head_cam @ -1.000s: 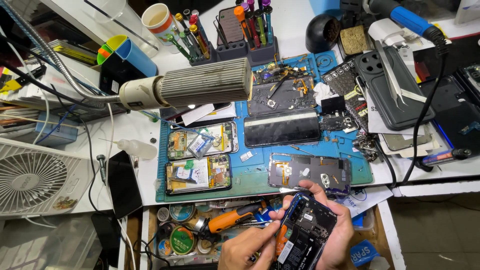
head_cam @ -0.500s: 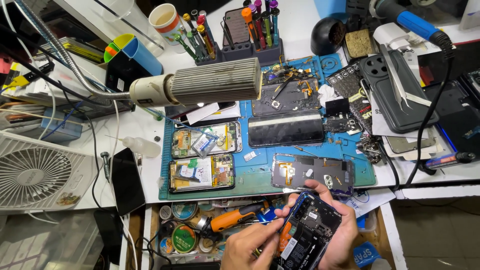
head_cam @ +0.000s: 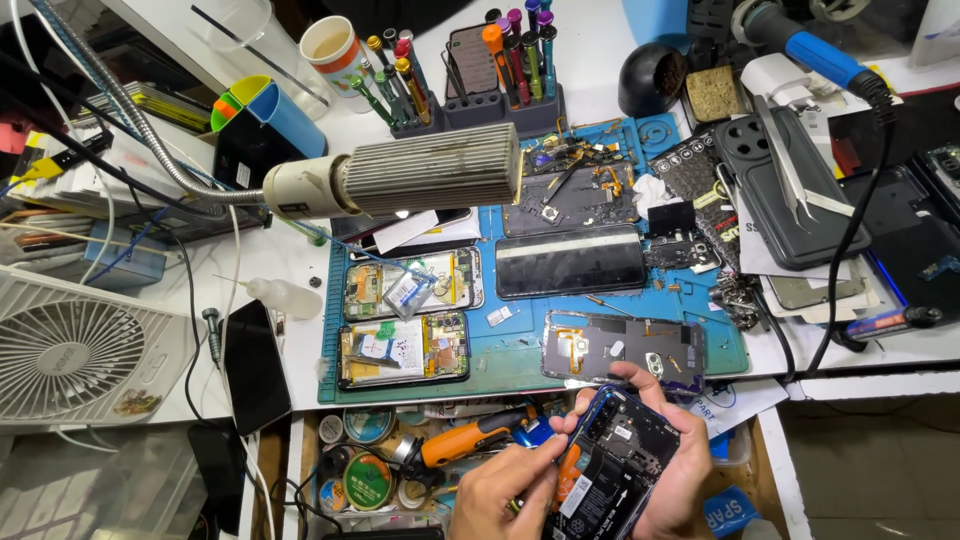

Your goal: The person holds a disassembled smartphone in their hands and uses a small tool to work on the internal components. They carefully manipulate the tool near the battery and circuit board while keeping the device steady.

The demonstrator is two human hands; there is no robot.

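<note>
The opened phone (head_cam: 617,465) sits at the near edge, over the drawer. The right hand (head_cam: 672,455) wraps it from below, its grip pressed on the frame; the left hand (head_cam: 505,490) pinches a small tool — hard to see. Best to keep the phone steady and work gently.

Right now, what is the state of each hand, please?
Left hand: fingers pinched closed at the opened phone; whether they grip a small tool cannot be told.
Right hand: closed around the opened phone, holding it.
</note>
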